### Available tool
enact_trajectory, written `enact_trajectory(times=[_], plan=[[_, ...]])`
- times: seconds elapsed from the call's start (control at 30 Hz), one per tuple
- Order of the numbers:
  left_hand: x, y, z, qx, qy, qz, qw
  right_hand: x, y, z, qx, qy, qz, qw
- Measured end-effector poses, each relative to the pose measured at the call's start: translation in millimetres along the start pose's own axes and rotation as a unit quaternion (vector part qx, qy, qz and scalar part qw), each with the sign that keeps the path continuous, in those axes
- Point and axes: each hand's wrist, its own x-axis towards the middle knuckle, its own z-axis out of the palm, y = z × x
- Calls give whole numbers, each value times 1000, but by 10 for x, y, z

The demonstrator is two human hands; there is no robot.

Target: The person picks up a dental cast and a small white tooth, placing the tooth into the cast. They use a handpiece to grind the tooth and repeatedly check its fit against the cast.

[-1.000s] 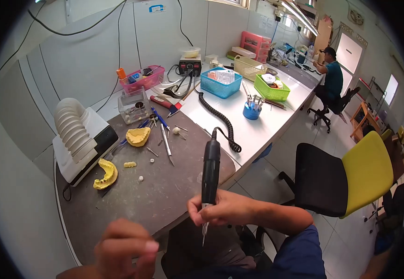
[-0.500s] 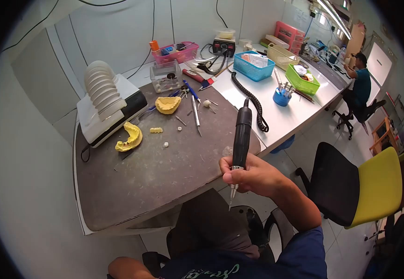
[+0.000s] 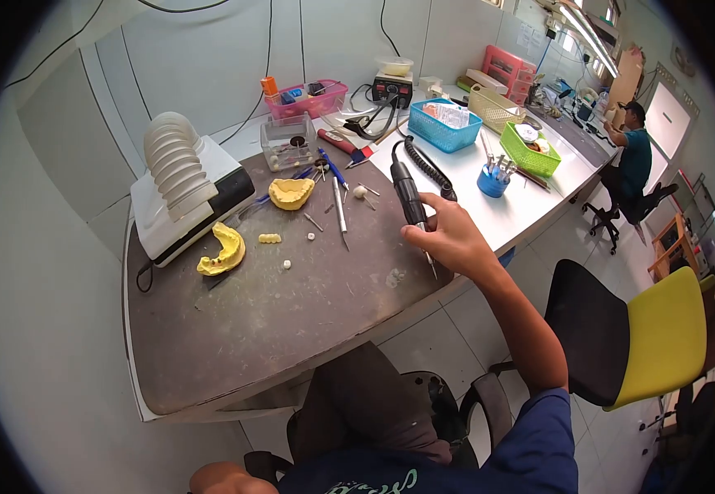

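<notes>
My right hand (image 3: 448, 235) holds a black dental handpiece (image 3: 407, 191) with its thumb and fingers, over the right part of the brown bench mat. The thin metal bur points down and toward me, and a coiled black cord (image 3: 431, 169) runs from the back end. Left of it lie a silver pen-like tool (image 3: 340, 206), a yellow dental cast (image 3: 292, 193) and a horseshoe-shaped yellow cast (image 3: 222, 249). Between them sit a small yellow row of teeth (image 3: 269, 238) and a white tooth crown (image 3: 287, 264). My left hand is out of view.
A white unit with a ribbed hose (image 3: 181, 169) stands at the left. Behind are a pink basket (image 3: 316, 103), a control box (image 3: 393, 86), a blue basket (image 3: 444, 132) and a green basket (image 3: 530, 155). A person (image 3: 633, 152) sits farther along; a yellow-black chair (image 3: 662, 329) stands right.
My right hand has moved up and away from me with the handpiece, from in front of the bench edge to over the mat. The handpiece now slants the other way.
</notes>
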Motion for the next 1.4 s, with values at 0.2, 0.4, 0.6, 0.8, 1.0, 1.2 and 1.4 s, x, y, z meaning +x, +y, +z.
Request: enact_trajectory(times=[0.2, 0.4, 0.6, 0.8, 1.0, 1.2, 1.4], plan=[[-228, -463, -404, 371, 161, 66, 912, 293, -42, 148, -202, 28, -59, 977], [-258, -458, -824, 649, 73, -107, 750, 332, -45, 231, -206, 49, -86, 974], [187, -304, -1375, 693, -132, -237, 669, 210, -110, 264, -267, 132, -92, 950], [220, -479, -1768, 748, -85, -256, 606, 117, -420, 456, -90, 26, -346, 934], [85, -546, -1779, 745, -79, -246, 615, 348, -768, 712, -113, -157, -368, 910], [45, -494, -1827, 696, -41, -325, 640, 551, -807, 859, -162, -194, -416, 873], [66, -497, -1880, 664, 3, -353, 659, 720, -776, 622, -62, -78, -340, 935]])
